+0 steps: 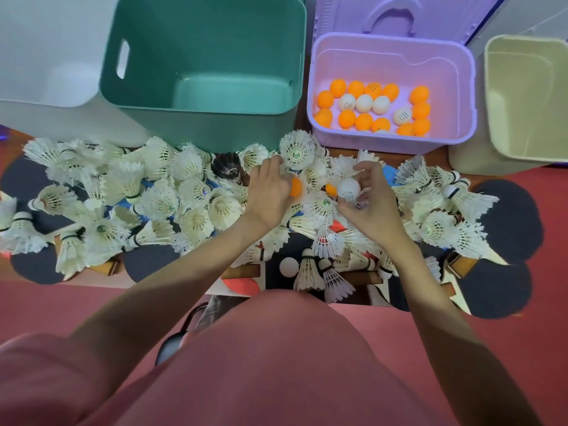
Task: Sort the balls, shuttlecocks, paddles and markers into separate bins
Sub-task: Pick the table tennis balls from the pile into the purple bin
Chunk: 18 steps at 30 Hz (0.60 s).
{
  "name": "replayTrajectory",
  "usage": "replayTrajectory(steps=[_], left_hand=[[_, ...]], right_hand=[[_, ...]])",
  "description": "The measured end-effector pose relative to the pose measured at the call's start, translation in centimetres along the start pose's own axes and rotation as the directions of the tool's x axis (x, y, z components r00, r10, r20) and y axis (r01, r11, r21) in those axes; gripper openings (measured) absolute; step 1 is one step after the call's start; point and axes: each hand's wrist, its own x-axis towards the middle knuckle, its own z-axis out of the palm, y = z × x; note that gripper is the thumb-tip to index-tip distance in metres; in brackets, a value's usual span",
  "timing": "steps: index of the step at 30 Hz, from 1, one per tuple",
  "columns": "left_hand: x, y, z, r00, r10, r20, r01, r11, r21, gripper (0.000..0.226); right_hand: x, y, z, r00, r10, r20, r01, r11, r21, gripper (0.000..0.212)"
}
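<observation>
A heap of white feather shuttlecocks [123, 192] covers dark-faced paddles [510, 219] across the floor in front of me. My left hand [270, 192] grips an orange ball [296, 187] in the middle of the heap. My right hand [373, 198] holds a white ball [349, 189] in its curled fingers, and another orange ball [331, 189] lies just left of it. The purple bin [390, 142] at the back right holds several orange and white balls [364, 103]. One white ball [289, 266] lies among the paddles near me.
A green bin [138, 87] stands behind the heap, with nothing seen inside. A white bin [37, 112] is at the far left and a cream bin [495, 103] at the far right. The purple lid [399, 13] leans behind its bin. Red floor surrounds everything.
</observation>
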Motion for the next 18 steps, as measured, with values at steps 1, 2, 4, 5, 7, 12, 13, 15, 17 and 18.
replayTrajectory(steps=[1,2,4,5,7,12,13,15,17,18], left_hand=[[0.0,0.1,0.0,1.000,-0.011,-0.002,0.011,1.000,0.001,0.021],[0.1,0.1,0.1,1.000,-0.021,-0.008,0.021,1.000,-0.001,0.022],[0.1,-0.1,0.2,0.999,-0.028,-0.029,0.028,0.999,-0.017,0.025],[0.1,-0.2,0.3,0.999,-0.026,-0.048,0.025,0.999,-0.037,0.028],[-0.3,-0.2,0.2,0.994,-0.012,-0.108,0.001,0.995,-0.096,0.034],[-3.0,-0.2,-1.8,0.971,0.026,-0.237,-0.125,0.901,-0.416,0.035],[-3.7,-0.3,-2.1,0.982,0.017,-0.190,-0.111,0.863,-0.493,0.037],[-5.0,-0.5,-2.1,0.996,0.025,-0.091,-0.073,0.807,-0.585,0.037],[-6.3,-0.7,-1.6,0.998,0.060,-0.029,-0.065,0.801,-0.596,0.033],[-7.0,-0.8,-1.3,0.997,0.080,-0.004,-0.068,0.811,-0.581,0.030]], right_hand=[[-0.6,0.2,0.3,1.000,-0.016,0.024,0.016,1.000,-0.010,0.051],[-1.2,0.5,0.6,0.998,-0.027,0.048,0.028,0.999,-0.025,0.050],[-2.1,0.7,1.2,0.997,-0.042,0.070,0.046,0.997,-0.054,0.039],[-2.5,0.8,1.4,0.996,-0.049,0.074,0.054,0.996,-0.069,0.036],[-3.0,1.0,1.8,0.997,-0.054,0.062,0.060,0.994,-0.092,0.034],[-4.0,1.4,1.8,0.999,-0.040,-0.019,0.040,0.999,-0.025,0.028],[-4.1,1.5,1.8,1.000,-0.028,-0.015,0.027,1.000,-0.014,0.027],[-4.4,1.9,1.8,1.000,-0.022,-0.004,0.022,1.000,-0.012,0.026],[-4.5,2.4,1.9,0.999,-0.044,-0.009,0.043,0.998,-0.040,0.025],[-4.5,2.6,2.0,0.998,-0.051,-0.022,0.049,0.997,-0.063,0.024]])
